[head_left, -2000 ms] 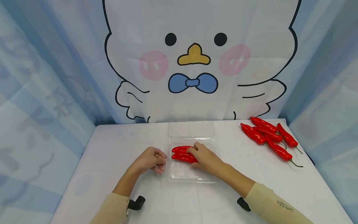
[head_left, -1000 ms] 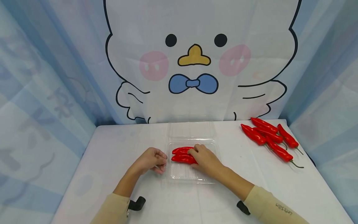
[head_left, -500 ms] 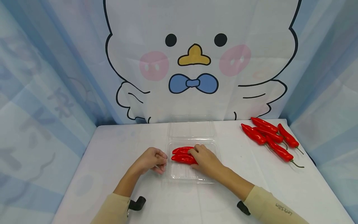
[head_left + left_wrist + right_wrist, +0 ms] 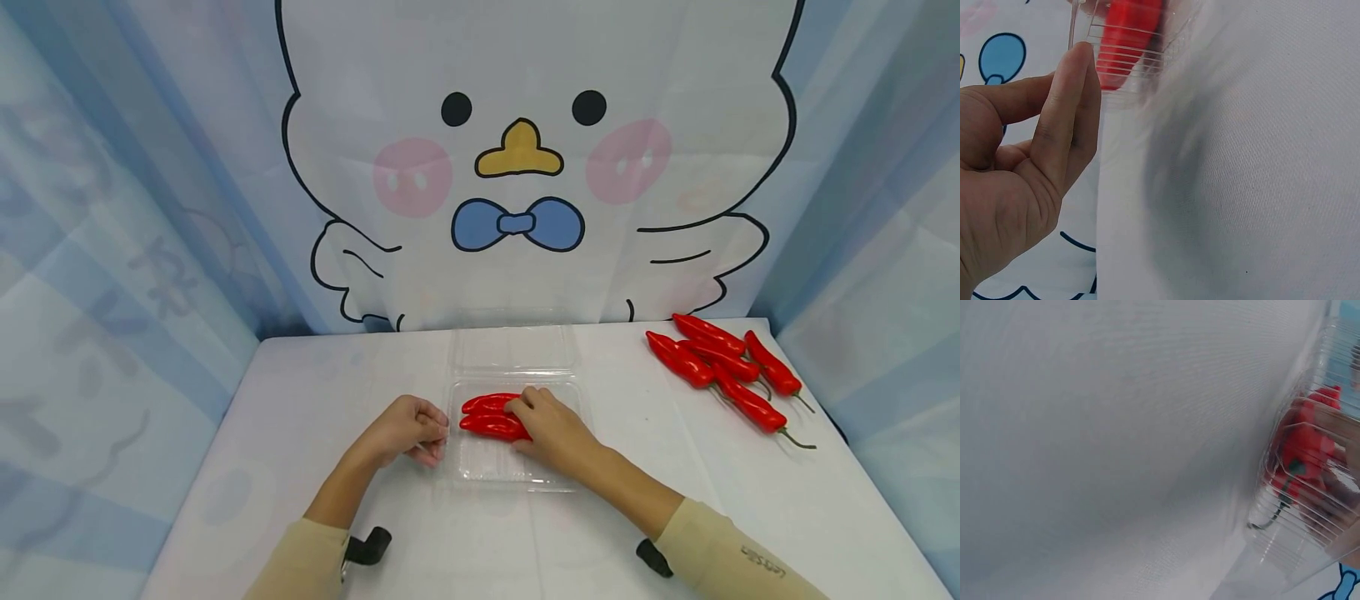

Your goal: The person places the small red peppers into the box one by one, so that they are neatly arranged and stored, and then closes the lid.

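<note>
In the head view a clear plastic clamshell box [image 4: 510, 477] lies on the table with its lid [image 4: 513, 346] folded back. Two red chili peppers show inside it, a front one [image 4: 491, 427] and a rear one [image 4: 489, 403], tips to the left. My right hand [image 4: 557, 429] reaches into the box and grips the front pepper, covering the stem ends. A green stem [image 4: 1282, 497] shows through the ribbed wall in the right wrist view. My left hand [image 4: 408, 429] pinches the box's left rim; the fingertips meet at that edge in the left wrist view.
Several more red chili peppers [image 4: 742, 400] with green stems lie in a loose pile at the table's back right. Behind the white table [image 4: 300, 400] hangs a curtain [image 4: 517, 283] with a cartoon bird. Black wrist mounts [image 4: 367, 546] show below the sleeves.
Over the last two seconds the right hand shifts very slightly at the peppers, then stays put. The left hand keeps its place at the box's rim.
</note>
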Demonstrator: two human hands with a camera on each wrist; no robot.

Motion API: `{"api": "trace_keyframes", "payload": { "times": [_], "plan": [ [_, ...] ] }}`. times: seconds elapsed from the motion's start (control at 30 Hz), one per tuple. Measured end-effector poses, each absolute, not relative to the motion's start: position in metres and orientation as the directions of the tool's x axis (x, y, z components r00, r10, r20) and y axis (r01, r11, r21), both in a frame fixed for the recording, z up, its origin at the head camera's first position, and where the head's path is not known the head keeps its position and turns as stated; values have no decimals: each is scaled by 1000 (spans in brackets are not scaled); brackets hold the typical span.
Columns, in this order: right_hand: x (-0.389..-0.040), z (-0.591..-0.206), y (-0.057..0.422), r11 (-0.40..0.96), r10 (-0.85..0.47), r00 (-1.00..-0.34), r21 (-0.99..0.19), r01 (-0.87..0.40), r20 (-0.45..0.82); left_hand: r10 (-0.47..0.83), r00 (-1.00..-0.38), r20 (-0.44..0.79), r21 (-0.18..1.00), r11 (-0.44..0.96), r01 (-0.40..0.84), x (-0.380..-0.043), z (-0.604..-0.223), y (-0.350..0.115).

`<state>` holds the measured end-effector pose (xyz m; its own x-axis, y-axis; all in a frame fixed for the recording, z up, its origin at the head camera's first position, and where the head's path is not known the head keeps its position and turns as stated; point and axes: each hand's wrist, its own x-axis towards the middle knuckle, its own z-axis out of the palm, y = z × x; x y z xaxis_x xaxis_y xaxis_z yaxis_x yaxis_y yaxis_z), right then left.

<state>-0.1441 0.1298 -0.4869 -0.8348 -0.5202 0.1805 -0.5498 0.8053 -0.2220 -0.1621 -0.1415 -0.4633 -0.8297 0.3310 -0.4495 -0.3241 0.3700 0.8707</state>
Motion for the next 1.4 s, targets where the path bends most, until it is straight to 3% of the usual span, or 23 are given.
{"api": "trace_keyframes", "payload": {
  "times": [0.6, 1.4],
  "plan": [
    [-141, -468, 146, 817, -484, -859, -267, -512, 167, 330, -826, -457, 868, 369, -332, -161, -464, -142],
    [-134, -451, 228, 810, -391, -882, -357, -466, 265, 343, -823, -453, 869, 377, -321, -164, -463, -144]
  ]
}}
